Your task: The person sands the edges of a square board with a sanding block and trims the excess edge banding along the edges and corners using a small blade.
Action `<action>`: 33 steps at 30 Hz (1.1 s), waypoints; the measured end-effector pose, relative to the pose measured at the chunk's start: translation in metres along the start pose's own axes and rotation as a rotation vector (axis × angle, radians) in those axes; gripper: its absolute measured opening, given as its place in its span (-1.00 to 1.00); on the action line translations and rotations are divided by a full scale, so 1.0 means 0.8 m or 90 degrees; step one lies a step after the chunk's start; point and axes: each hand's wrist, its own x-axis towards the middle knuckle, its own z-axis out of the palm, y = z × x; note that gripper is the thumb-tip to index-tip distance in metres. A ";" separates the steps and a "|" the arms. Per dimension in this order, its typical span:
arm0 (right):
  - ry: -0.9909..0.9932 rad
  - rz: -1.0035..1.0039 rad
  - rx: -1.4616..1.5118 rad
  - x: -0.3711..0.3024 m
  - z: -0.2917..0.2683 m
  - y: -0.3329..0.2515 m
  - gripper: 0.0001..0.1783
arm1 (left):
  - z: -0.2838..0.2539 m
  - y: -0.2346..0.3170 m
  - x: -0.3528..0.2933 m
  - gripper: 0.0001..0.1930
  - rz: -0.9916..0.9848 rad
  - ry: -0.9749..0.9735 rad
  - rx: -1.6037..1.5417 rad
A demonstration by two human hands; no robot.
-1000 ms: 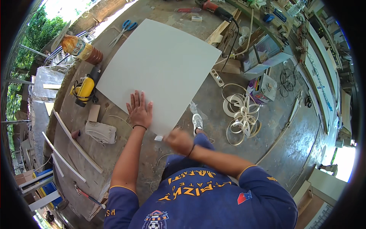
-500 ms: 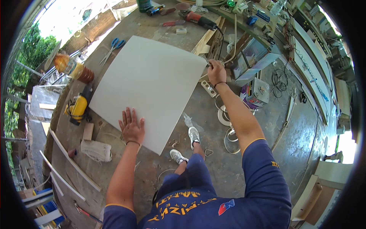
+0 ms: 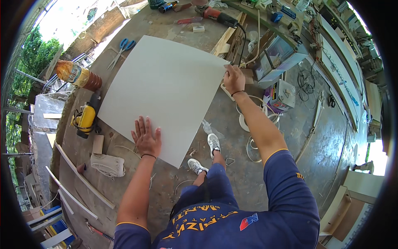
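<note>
A white, roughly square panel (image 3: 161, 79) lies on the worktable, its nearest corner pointing at my body. My left hand (image 3: 147, 137) rests flat on the panel by its near left edge, fingers stretched out and holding nothing. At the right corner of the panel, my right hand (image 3: 235, 79) is closed right against the edge. What its fingers hold is hidden; I cannot make it out. Blue-handled scissors (image 3: 122, 51) lie beyond the panel's left edge, with a yellow-and-black power tool (image 3: 87, 116) closer to me.
A bottle of brown liquid (image 3: 79, 75) lies at the table's left edge. Behind the panel is a red angle grinder (image 3: 219, 17). Wood strips (image 3: 226, 41) and a cardboard box (image 3: 273, 62) stand near my right hand. Below it, edging coils (image 3: 253, 145) lie on the floor.
The view has shifted slightly. My right hand has moved a little along the panel's right edge, toward the corner. My left hand stays flat on the panel.
</note>
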 end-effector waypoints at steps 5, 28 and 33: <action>0.023 -0.139 0.117 -0.094 -0.024 -0.079 -0.60 | 0.000 0.000 0.001 -0.36 -0.005 0.005 -0.027; -0.221 -0.215 0.111 -0.208 -0.097 -0.169 -0.51 | -0.001 0.004 0.000 -0.36 -0.014 0.007 -0.051; -0.486 -0.383 0.358 -0.357 -0.143 -0.309 -0.67 | -0.001 -0.002 -0.001 -0.36 -0.014 -0.031 -0.048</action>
